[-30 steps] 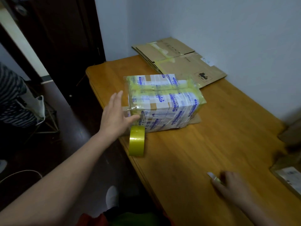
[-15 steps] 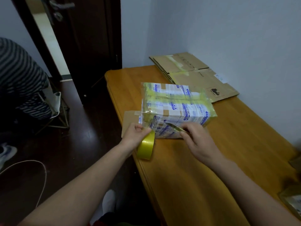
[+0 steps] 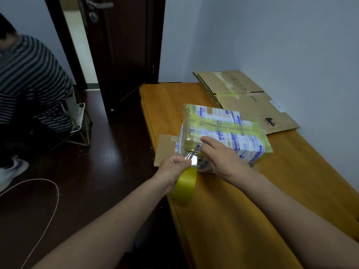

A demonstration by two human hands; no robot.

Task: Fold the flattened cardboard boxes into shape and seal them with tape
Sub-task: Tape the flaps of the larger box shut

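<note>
The cut should go best with the strip pulled taut. The left hand (image 3: 172,166) has its grip round the glossy yellow tape roll (image 3: 184,184), just before the tape-wrapped white cardboard box with blue print (image 3: 233,133) on the smooth wooden table (image 3: 291,191). The right hand (image 3: 223,158) has its grip on small metal scissors (image 3: 194,152), at the box's near face. Flat brown cardboard sheets (image 3: 248,100) lie behind the box.

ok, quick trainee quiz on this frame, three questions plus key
1. Which hand holds the tape roll: A left, B right?
2. True or false: the flattened cardboard lies on top of the box.
3. What tool does the right hand hold against the box?
Key: 1 A, the left hand. 2 false, it lies on the table behind the box. 3 scissors.
</note>
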